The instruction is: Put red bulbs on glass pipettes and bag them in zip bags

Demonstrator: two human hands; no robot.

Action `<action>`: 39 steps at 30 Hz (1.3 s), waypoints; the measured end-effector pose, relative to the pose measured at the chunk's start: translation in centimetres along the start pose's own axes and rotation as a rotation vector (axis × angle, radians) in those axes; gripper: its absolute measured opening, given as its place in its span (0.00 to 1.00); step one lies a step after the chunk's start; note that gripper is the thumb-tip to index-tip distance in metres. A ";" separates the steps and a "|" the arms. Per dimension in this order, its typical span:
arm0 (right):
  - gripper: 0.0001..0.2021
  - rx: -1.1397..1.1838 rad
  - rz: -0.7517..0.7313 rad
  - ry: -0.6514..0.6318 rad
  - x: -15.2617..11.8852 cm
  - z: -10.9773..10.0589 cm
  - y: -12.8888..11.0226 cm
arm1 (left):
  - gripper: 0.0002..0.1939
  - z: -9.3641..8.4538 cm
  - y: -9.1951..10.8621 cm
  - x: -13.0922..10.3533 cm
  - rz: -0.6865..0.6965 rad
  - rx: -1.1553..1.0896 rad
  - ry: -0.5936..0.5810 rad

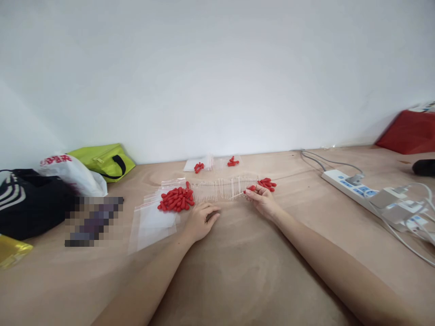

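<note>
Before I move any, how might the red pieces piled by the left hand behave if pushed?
The red pieces look rounded and bulbous, so some would probably roll. They seem loosely heaped, so the pile may spread across the clear bags beside it.

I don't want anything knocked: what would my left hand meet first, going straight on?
Probably the row of thin, pale sticks just beyond the fingers of your left hand, though its height above them is hard to judge.

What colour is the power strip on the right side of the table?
The power strip is white with blue socket areas, seen best in the head view.
</note>
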State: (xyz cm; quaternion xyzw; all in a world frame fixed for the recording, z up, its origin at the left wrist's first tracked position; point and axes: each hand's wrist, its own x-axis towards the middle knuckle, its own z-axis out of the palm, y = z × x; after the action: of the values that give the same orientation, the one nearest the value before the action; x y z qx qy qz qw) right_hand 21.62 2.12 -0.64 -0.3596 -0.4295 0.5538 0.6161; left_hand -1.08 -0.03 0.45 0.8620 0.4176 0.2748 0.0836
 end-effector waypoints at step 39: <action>0.14 -1.277 0.011 0.479 4.3 -9.9 -2.5 | 0.08 -0.1 0.2 0.0 -0.051 -0.042 -0.051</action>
State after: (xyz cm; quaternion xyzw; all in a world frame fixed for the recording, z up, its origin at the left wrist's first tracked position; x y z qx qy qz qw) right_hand 31.81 6.39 -1.51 -0.7675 -0.5220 0.1001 0.3584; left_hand -1.01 -0.15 0.56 0.8559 0.4313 0.2593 0.1194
